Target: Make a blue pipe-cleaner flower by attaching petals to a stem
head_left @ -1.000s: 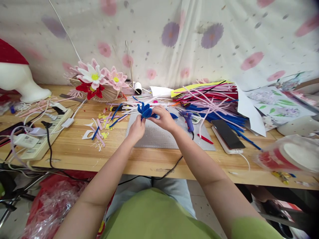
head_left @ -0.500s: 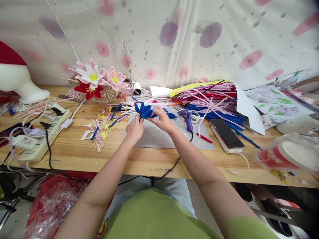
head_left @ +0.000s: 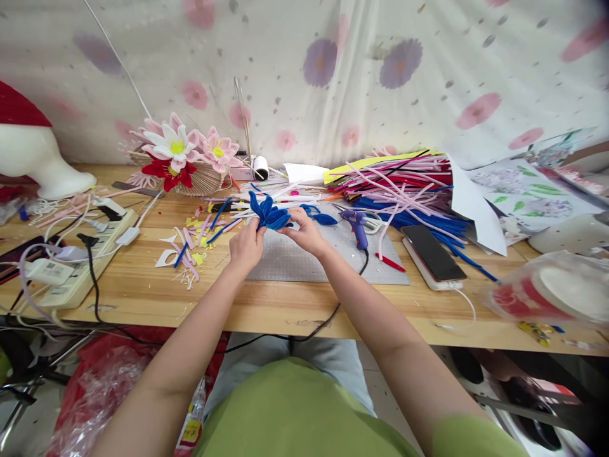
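While both the left hand (head_left: 246, 244) and right hand (head_left: 307, 231) pinch it, the fuzzy blue pipe-cleaner flower (head_left: 269, 214) fans out looped petals above the desk (head_left: 266, 304).

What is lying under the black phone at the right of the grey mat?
The black phone lies on a white slab with a white cable. The phone hides the slab's top, so its kind is unclear.

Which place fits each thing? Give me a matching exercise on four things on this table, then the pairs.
Things:
1. blue flower
2. glue gun
3. phone
4. power strip

Places:
A. left side of the table, with plugs in it
B. lying on the grey mat
C. right of the mat, screen up
D. held by both the left hand and right hand

Pairs: 1-D, 2-B, 3-C, 4-A
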Motion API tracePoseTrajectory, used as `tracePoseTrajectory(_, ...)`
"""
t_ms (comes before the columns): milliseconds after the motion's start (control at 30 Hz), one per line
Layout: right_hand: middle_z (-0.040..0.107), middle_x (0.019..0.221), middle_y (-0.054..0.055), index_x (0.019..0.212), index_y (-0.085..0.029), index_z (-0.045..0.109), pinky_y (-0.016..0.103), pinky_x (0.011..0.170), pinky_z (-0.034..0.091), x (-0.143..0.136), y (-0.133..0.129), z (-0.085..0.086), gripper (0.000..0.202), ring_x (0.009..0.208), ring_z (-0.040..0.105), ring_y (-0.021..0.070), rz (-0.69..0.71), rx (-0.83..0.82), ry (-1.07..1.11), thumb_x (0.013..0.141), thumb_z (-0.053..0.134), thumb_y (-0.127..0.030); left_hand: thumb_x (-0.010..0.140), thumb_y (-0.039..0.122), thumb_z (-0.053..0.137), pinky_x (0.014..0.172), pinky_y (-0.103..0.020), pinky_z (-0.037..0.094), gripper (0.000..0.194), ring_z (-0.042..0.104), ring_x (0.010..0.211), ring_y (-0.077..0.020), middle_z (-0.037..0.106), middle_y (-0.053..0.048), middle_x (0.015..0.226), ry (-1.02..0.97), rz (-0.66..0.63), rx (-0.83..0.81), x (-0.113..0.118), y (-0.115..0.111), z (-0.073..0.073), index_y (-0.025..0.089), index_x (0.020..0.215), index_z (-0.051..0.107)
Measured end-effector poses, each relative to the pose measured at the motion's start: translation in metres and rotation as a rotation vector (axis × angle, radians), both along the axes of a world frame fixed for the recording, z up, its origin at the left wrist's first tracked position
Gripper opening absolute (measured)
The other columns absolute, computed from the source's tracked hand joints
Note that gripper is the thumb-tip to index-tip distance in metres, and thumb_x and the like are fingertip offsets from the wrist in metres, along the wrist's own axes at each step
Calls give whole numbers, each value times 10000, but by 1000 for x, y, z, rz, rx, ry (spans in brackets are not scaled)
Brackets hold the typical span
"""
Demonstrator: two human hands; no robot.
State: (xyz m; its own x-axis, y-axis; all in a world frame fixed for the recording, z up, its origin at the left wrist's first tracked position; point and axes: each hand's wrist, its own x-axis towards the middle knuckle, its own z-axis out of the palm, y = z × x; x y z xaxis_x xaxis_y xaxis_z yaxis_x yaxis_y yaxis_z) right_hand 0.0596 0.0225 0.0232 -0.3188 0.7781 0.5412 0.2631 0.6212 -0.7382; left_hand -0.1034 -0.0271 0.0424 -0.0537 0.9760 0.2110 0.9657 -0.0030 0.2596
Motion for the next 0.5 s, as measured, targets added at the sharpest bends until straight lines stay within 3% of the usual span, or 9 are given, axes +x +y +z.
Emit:
tracePoseTrajectory(200,605,940,65,851,-206,601,392,899,405,-8,-3,-1,425,978,503,225,-55,-6,-11,591,745,-510,925,365,269,676,-319,394,342,621,914,-269,665,-109,986,40,60,-13,5,-2,2,197,1099,510)
tracePoseTrajectory(300,608,926,62,856,-200,594,369,881,413,-11,1,-4,437,942,527,211,-72,-99,73,596,732,-523,926,368,257,687,-326,398,352,625,895,-269,666,-115,964,57,53,-47,6,-3,3,201,1113,505)
tracePoseTrajectory(500,604,847,16,826,-193,531,327,835,423,-11,9,-9,470,831,550,162,34,-290,194,557,746,-513,923,372,257,706,-335,401,373,621,908,-270,662,-113,983,85,32,-109,4,-3,1,212,1169,489)
